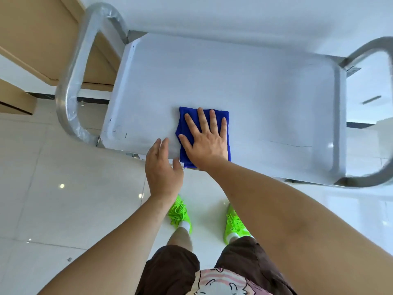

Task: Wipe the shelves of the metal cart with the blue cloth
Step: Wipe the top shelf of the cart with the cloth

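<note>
Top-shelf wiping: right hand (209,143), fingers spread flat, presses the blue cloth (214,116) on the metal cart's top shelf (265,99); left hand (162,169), fingers relaxed, rests at the shelf's near edge; next, judged: sweeping strokes outward.

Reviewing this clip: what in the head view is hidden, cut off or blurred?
- Lower shelves: hidden beneath the cart's top shelf.
- Right handle: blurred, cut off by the frame's right edge.
- Blue cloth: partly covered by the right hand.
- Left hand: whether it touches the shelf edge is unclear.

2 green shoes (179,213) on glossy white floor tiles (74,199).
</note>
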A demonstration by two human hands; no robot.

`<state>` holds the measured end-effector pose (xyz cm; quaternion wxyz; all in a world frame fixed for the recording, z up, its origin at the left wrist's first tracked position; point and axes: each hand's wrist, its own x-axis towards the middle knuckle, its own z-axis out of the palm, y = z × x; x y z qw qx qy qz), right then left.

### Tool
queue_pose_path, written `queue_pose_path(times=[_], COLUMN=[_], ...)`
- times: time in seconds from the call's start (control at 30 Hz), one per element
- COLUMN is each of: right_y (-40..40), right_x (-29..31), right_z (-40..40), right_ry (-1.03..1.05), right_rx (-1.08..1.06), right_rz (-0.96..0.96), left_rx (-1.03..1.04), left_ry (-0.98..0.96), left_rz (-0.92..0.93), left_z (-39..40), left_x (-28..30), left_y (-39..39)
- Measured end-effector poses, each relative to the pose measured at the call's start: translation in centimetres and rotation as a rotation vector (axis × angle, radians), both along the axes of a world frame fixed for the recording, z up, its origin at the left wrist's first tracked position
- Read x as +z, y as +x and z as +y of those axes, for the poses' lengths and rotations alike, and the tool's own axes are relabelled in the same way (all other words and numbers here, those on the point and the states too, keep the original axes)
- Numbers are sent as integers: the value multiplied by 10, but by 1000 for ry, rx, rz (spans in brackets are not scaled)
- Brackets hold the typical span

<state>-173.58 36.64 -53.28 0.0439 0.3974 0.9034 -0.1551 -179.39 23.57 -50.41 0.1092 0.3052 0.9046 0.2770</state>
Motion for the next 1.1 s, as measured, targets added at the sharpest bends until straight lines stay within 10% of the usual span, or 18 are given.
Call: queue_pose_path(times=[0.57, 1.1], right_y=[234, 271], right_x=[0, 2], right_z=[102, 133], right_ry=[35, 47], right_rx=[-350, -352], right_rz=[-48, -102], left_rx=[-566, -548], left_ry=[-269, -481], left_rz=[138, 189], left_z=[120, 147], left_x=[-7, -17], left_y=[172, 183])
